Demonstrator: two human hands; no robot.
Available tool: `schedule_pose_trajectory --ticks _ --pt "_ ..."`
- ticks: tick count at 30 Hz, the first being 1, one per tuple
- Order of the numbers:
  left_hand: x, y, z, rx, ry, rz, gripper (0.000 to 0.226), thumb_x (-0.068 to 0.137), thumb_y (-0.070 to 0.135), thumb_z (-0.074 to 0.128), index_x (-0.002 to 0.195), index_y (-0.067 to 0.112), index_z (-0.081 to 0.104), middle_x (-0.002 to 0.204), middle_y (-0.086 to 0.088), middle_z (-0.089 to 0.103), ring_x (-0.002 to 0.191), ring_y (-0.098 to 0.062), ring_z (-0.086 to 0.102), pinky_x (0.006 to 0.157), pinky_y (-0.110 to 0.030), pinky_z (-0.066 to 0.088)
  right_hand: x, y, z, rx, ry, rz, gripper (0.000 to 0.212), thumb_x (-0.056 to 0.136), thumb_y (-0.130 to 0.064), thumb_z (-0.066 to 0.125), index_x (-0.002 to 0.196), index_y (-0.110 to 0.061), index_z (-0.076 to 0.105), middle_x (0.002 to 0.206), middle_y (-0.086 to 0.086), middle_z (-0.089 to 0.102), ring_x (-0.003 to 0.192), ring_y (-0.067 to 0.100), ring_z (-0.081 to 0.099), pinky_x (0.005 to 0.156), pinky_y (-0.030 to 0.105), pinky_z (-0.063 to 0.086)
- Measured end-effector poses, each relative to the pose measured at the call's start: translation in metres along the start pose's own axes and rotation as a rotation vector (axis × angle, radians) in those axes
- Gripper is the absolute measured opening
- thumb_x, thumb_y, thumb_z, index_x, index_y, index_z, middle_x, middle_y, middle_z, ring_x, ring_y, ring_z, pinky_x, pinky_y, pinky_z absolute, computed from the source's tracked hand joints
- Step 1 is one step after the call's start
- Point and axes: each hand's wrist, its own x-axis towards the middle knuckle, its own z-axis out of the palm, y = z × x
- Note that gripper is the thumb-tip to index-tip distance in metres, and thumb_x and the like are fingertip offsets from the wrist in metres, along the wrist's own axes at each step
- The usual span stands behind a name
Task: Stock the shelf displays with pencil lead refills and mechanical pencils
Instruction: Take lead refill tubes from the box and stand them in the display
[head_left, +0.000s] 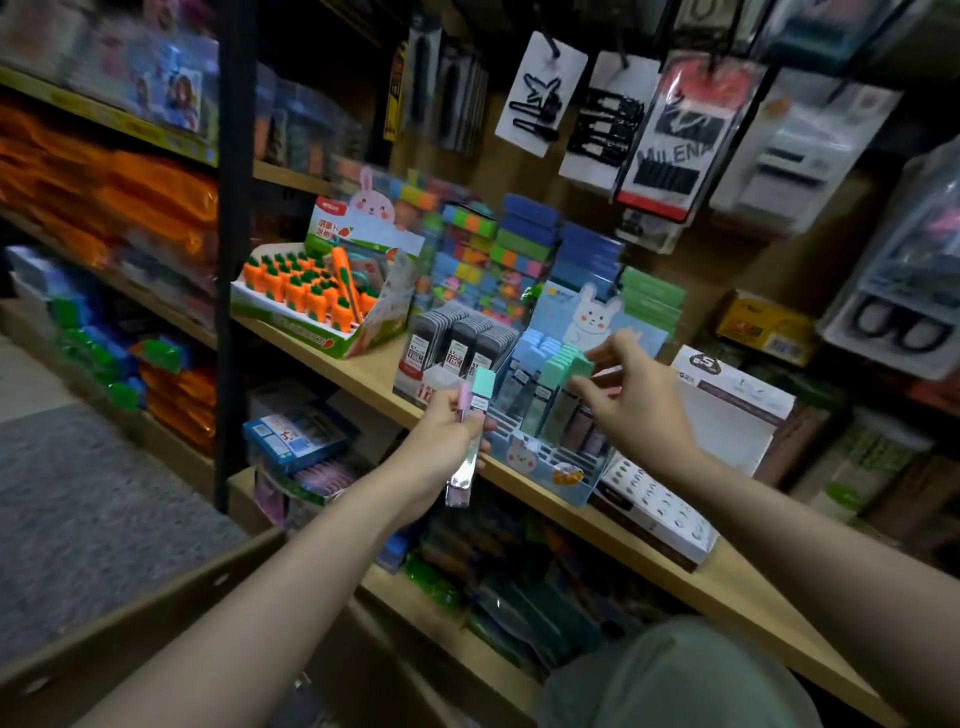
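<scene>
Right hand (631, 395) pinches a mint lead refill case (581, 367) at the bunny display box (540, 467) on the shelf (363, 374). Left hand (447, 436) grips spare refill cases (470, 415). Display part filled; front slots open, held stock unplaced.

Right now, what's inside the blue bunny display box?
The blue bunny display box holds upright rows of lead refill cases: blue, green, pink. The right hand pinches a green one; lower slots are unclear.
</scene>
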Motion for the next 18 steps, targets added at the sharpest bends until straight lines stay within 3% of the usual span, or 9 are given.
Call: schedule_pose_trajectory --ticks 6,12,18 --pt "0.007 0.002 -0.004 -0.033 0.013 0.025 0.028 0.103 0.018 0.042 0.130 0.025 0.040 0.099 -0.004 0.063 0.079 -0.014 0.059 0.064 -0.029 0.053 0.007 0.000 0.021 -0.035 -0.039 0.021 0.020 0.087 -0.018 0.073 0.094 -0.019 0.054 0.092 -0.004 0.062 0.074 0.004 0.063 0.067 0.028 0.056" --pt "0.008 -0.001 -0.006 -0.049 -0.037 0.026 0.032 0.103 0.021 0.043 0.132 0.033 0.037 0.095 -0.003 0.063 0.079 -0.013 0.060 0.064 -0.025 0.053 0.013 0.002 0.036 -0.062 -0.011 0.048 0.021 0.084 -0.023 0.076 0.093 -0.021 0.058 0.091 -0.009 0.062 0.079 0.014 0.066 0.082 0.047 0.055" --pt "0.009 -0.004 -0.007 -0.055 -0.048 0.027 0.031 0.102 0.022 0.045 0.131 0.034 0.039 0.095 -0.003 0.063 0.078 -0.012 0.060 0.061 -0.022 0.053 0.014 0.007 0.044 -0.145 0.003 0.033 0.022 0.080 -0.024 0.079 0.095 -0.017 0.065 0.095 0.000 0.068 0.084 0.018 0.065 0.080 0.044 0.056"
